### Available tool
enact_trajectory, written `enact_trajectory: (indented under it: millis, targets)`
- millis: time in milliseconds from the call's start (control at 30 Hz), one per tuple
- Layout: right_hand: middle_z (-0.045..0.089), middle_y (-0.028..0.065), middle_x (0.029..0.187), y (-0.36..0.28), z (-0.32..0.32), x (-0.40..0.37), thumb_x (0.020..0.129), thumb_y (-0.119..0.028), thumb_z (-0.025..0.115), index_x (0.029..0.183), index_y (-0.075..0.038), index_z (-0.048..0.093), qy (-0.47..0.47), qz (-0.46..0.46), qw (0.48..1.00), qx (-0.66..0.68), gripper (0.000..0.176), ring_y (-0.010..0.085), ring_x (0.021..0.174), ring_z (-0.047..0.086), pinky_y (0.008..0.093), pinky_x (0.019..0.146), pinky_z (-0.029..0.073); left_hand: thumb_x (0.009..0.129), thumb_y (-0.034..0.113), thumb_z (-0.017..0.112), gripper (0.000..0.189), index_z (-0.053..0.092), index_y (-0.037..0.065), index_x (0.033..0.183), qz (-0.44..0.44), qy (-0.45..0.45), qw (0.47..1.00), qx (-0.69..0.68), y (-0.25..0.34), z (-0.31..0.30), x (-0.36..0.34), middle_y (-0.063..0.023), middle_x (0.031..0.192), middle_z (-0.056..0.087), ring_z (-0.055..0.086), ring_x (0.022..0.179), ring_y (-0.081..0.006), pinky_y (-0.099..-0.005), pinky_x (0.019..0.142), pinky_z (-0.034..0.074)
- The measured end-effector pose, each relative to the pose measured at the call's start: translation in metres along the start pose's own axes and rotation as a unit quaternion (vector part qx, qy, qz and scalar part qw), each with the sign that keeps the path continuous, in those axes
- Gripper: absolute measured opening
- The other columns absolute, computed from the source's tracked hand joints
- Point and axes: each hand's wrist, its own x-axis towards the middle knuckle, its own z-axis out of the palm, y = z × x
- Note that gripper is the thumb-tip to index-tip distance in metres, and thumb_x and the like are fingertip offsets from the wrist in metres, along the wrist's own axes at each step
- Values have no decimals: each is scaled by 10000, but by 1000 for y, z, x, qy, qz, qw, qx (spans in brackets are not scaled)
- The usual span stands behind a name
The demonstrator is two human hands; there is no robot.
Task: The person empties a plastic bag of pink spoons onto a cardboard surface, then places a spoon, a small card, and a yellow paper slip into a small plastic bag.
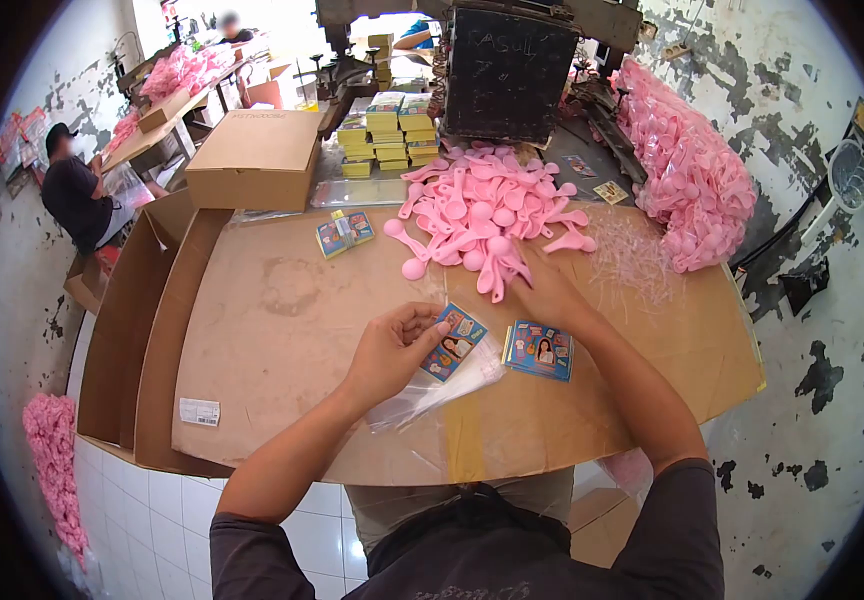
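Note:
My left hand [392,347] grips a blue printed card [455,341] between thumb and fingers, above clear plastic bags [432,398] on the cardboard. At the near edge of a heap of pink plastic scoops [482,205], my right hand [549,292] has thumb and fingertips closed about a scoop [505,268]; the fingertips are partly hidden. A small stack of matching cards [540,350] lies below my right wrist. Farther left, a banded bundle of cards [345,234] rests on the cardboard.
Stacks of yellow-edged cards [387,125] stand behind, beside a closed carton [254,150] and a black machine [502,75]. Bagged pink scoops [687,165] pile up on the right, near clear plastic shreds [637,262]. An open carton [142,330] borders the left. A person [77,190] sits far left.

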Motion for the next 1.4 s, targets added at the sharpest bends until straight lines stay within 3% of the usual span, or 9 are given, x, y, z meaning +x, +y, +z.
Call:
enact_trajectory:
  millis: [100,600,700,800,900,1000,1100,1267,1400]
  targets:
    - [550,244,1425,-15,-15,-6,924,-234,675,1430,26,516,-65,-15,997,47,591,398,1321,542,449,1116,434,1021,108,664,300,620,-46,1275,-3,-3,1000,-1,-3,-1,1,-78,1072,748,692,880,-68,-210,704,555]
    - [705,60,905,2,-31,-3,874,-55,734,1053,7,720,-40,-15,996,80,190,179,851,677,322,782,536,1015,74,657,297,610,-57,1277,-4,-12,1000,5,-7,-2,2,-79,1078,745,692,888,-71,-214,711,558]
    - [716,42,947,-5,-89,3,903,-40,731,1037,8,729,-104,73,975,182,142,133,846,659,301,767,534,1013,71,656,291,613,-53,1273,-3,-6,1000,10,-7,-3,2,-78,1073,746,691,879,-69,-212,704,553]
    - [727,29,997,10,-121,-2,935,-31,713,1023,8,737,-22,29,959,280,99,97,842,639,275,751,524,1012,73,659,286,618,-49,1267,-6,-5,1000,13,-3,-2,1,-78,1071,748,689,869,-67,-209,694,546]
    - [705,44,960,38,-114,-6,914,-84,743,1042,-19,743,-10,26,991,131,144,138,857,642,300,761,518,1013,80,661,283,621,-46,1263,0,-10,1000,0,-7,-1,2,-76,1067,749,686,861,-64,-206,681,537]
    - [663,75,940,26,-77,-15,902,-153,751,1060,-43,743,-77,-79,993,-44,193,208,897,644,350,783,515,1014,89,664,285,623,-43,1263,6,-16,1000,0,-10,-1,3,-71,1058,751,683,857,-58,-206,673,531]
    - [622,99,931,6,-42,-20,895,-207,750,1051,-57,737,-25,-139,981,-130,217,263,920,625,388,798,508,1014,98,668,283,629,-39,1259,9,-19,1000,1,-14,-1,5,-62,1045,752,679,849,-51,-204,666,526]
    - [659,58,1010,18,-50,-12,914,-210,740,1022,-51,722,-58,-50,997,-19,193,213,918,625,353,777,505,1013,112,676,280,641,-31,1251,-5,-20,1000,8,-8,-2,3,-52,1036,752,671,831,-43,-200,658,518]
    - [682,74,1108,32,-152,3,923,-142,713,1096,-17,702,-169,97,971,136,214,208,957,628,361,812,513,1014,119,678,284,643,-29,1253,-4,-25,1000,9,-4,-3,2,-49,1039,752,672,832,-43,-203,659,521]
